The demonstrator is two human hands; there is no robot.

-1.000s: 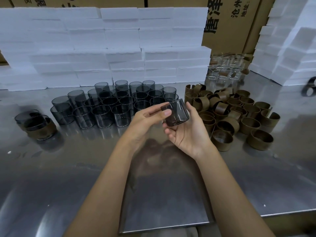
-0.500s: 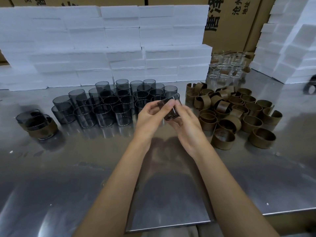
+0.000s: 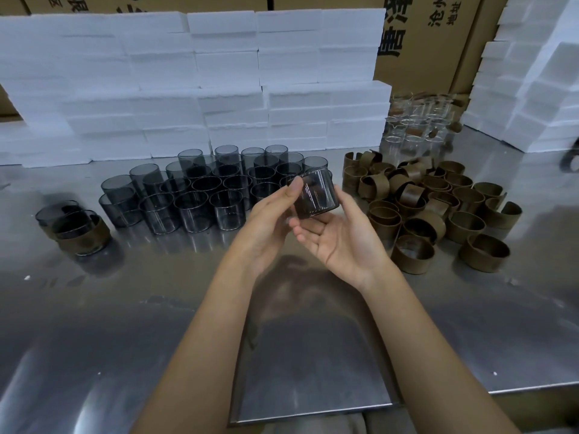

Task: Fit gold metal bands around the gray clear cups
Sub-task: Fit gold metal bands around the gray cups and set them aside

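So both hands are up over the desk [image 3: 94, 308] with 1 gray cup [image 3: 316, 194] between them; the left hand [image 3: 269, 214] pinches it near the rim with thumb and fingers curled on it, while the right hand [image 3: 341, 242] lies palm-up and relaxed under it, fingers fairly straight, cradling more than gripping; the cup is tipped, its long axis leaning away and to the left rather than upright, no band on it yet; the pile of gold bands [image 3: 438, 202] sits just to the right, so the right hand is clearly the nearer 1 to fetch a band; bare gray cups [image 3: 194, 189] stand left of centre; 2 banded cups [image 3: 75, 230] sit far left; I'd guess grabbing a band is next.
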